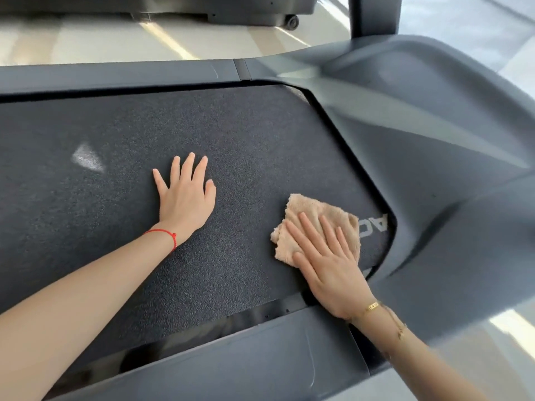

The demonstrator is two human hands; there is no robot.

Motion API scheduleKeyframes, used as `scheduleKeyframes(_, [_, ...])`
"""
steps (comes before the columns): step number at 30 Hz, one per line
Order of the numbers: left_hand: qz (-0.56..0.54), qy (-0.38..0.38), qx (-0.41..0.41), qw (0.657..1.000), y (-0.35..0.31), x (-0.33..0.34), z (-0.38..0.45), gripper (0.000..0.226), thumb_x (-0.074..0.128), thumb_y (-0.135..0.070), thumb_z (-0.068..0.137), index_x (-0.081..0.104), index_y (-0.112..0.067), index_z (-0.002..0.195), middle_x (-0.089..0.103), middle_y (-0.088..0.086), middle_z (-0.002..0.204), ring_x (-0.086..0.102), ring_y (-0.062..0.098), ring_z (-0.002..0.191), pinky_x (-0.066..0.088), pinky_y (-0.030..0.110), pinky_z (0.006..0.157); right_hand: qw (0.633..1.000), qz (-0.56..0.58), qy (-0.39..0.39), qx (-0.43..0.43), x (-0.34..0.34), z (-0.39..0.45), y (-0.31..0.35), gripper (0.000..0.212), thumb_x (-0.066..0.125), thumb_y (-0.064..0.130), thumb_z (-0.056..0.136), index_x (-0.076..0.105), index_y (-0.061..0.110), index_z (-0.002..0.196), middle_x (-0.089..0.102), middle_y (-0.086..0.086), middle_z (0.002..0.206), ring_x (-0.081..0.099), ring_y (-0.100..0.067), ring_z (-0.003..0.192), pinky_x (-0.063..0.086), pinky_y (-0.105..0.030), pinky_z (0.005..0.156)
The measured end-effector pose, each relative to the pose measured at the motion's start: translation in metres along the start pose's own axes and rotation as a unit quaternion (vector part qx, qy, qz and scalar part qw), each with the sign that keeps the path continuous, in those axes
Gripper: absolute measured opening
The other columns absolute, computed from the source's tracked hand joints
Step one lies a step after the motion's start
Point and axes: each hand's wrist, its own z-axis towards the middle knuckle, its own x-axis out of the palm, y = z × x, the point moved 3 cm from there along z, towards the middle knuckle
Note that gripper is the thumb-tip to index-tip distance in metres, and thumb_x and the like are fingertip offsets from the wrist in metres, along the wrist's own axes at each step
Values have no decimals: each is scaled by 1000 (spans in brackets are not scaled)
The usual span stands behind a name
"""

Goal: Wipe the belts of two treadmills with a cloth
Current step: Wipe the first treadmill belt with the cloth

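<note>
Two hands flat on my dark textured treadmill belt: right hand, fingers straight, presses the fluffy beige cloth nr the motor cover; left hand splayed, empty, farther on.

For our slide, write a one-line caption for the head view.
Right hand presses a tan cloth flat on the treadmill belt while the left hand rests open beside it.
</note>
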Motion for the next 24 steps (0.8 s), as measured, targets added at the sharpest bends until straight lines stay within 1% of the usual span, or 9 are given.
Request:
scheduleKeyframes(4, [-4, 2, 6, 1000, -4, 0, -11, 57, 33, -37, 102, 25, -22, 156, 19, 4, 164, 9, 27, 153, 2, 65, 118, 994, -6, -32, 100, -10, 17, -41, 53, 18, 46, 104, 2, 46, 154, -8, 20, 162, -14, -18, 151, -13, -37, 119])
scheduleKeyframes(6, [-3, 3, 9, 1000, -7, 0, -15, 57, 33, -37, 102, 24, -22, 156, 19, 3, 164, 8, 27, 153, 2, 65, 118, 988, -3, -33, 150, -19, 34, -63, 52, 20, 41, 106, 4, 40, 156, -9, 14, 164, -14, -19, 151, -12, -38, 121])
scheduleKeyframes(8, [0, 3, 8, 1000, -8, 0, -16, 57, 33, -36, 102, 25, -22, 156, 19, 3, 164, 8, 27, 153, 2, 65, 118, 984, -10, -28, 175, -24, 45, -71, 52, 19, 40, 106, 3, 38, 156, -11, 14, 164, -15, -20, 151, -11, -40, 122])
scheduleKeyframes(11, [0, 1, 4, 1000, -10, 0, -16, 57, 33, -35, 102, 24, -21, 156, 19, 4, 164, 7, 27, 153, 1, 66, 118, 991, -7, -30, 129, -18, 37, -54, 53, 19, 38, 106, 1, 39, 156, -13, 19, 162, -21, -15, 148, -20, -36, 117])
scheduleKeyframes(15, [6, -2, 4, 1000, -10, 0, -16, 56, 33, -36, 102, 25, -21, 156, 19, 3, 164, 8, 27, 152, 2, 65, 118, 1000, -9, -6, 0, 0, 7, -14, 52, 19, 43, 105, -3, 49, 153, -13, 27, 160, -24, -13, 148, -19, -36, 118])
scheduleKeyframes(17, [7, -5, 7, 1000, -9, 0, -17, 56, 33, -36, 102, 25, -21, 156, 20, 3, 164, 9, 27, 152, 2, 65, 118, 1000, -7, 5, -24, -1, 7, -14, 51, 19, 45, 105, -1, 52, 152, -12, 29, 159, -24, -9, 147, -20, -32, 117])
scheduleKeyframes(19, [10, -6, 7, 1000, -8, 0, -18, 56, 33, -36, 102, 25, -21, 156, 20, 4, 164, 9, 27, 152, 2, 65, 118, 1000, -9, -2, -9, -8, 26, -30, 50, 20, 45, 105, 3, 51, 152, -10, 28, 159, -18, -10, 149, -17, -33, 119])
scheduleKeyframes(21, [15, -6, 7, 1000, -9, 0, -18, 57, 33, -37, 102, 24, -22, 156, 20, 3, 164, 10, 27, 152, 3, 65, 118, 999, -10, -4, 50, -18, 58, -46, 50, 19, 44, 106, 5, 47, 154, -8, 23, 161, -13, -18, 151, -11, -41, 121])
scheduleKeyframes(24, [16, -6, 2, 1000, -11, 0, -17, 57, 33, -37, 102, 25, -22, 156, 21, 3, 164, 10, 27, 152, 4, 65, 118, 993, -23, -8, 117, -21, 91, -48, 51, 16, 46, 106, 2, 45, 155, -8, 20, 163, -13, -24, 152, -10, -46, 121])
